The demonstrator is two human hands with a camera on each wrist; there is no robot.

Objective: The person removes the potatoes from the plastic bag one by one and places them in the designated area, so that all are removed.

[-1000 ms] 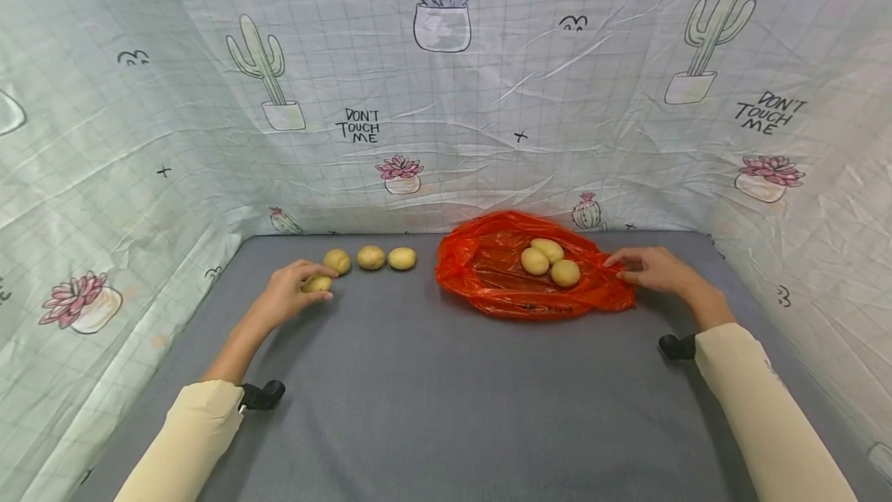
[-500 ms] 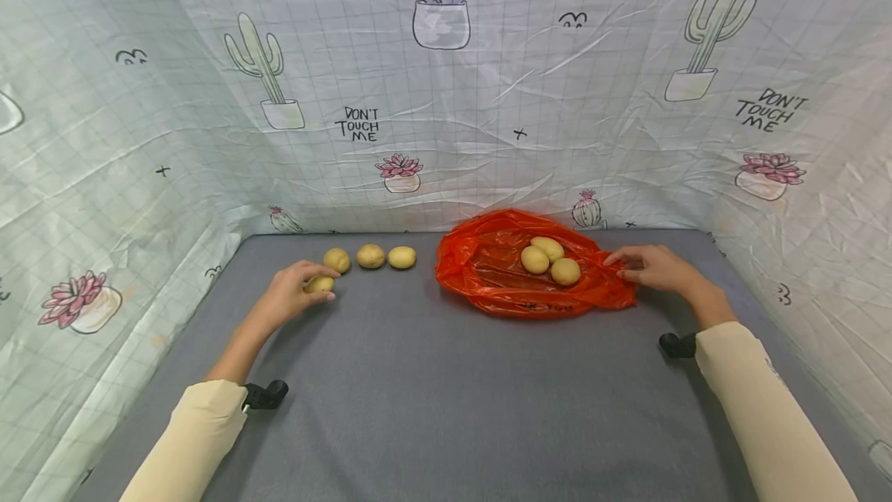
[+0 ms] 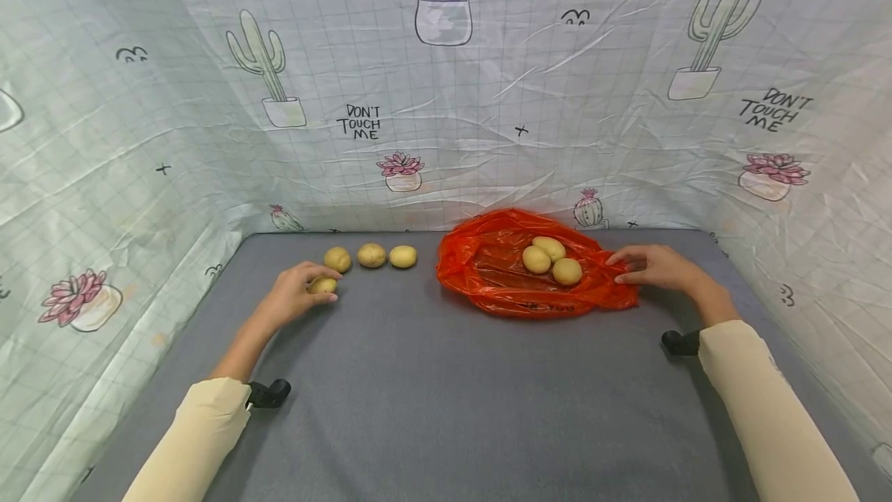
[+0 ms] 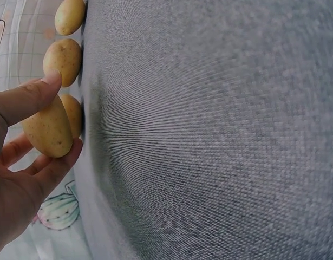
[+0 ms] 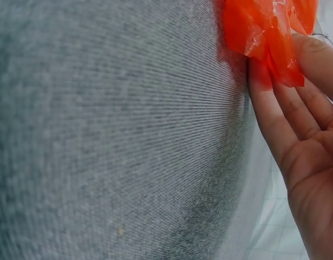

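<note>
At the left of the head view, my left hand pinches a potato between thumb and fingertips. Just behind it, three more potatoes stand in a row: a round one, a larger one and a smooth oval one. A red plastic bag lies spread out right of centre, with three potatoes grouped on it. My right hand holds the bag's right end; in the right wrist view the crumpled film sits between thumb and fingers.
Grey cloth covers the table. A pale curtain printed with cacti rises along the table's back edge and both sides. Each wrist carries a small black camera, such as the left one.
My left hand has shifted slightly to the right with its potato. The right hand, the bag and the other potatoes stay where they were.
</note>
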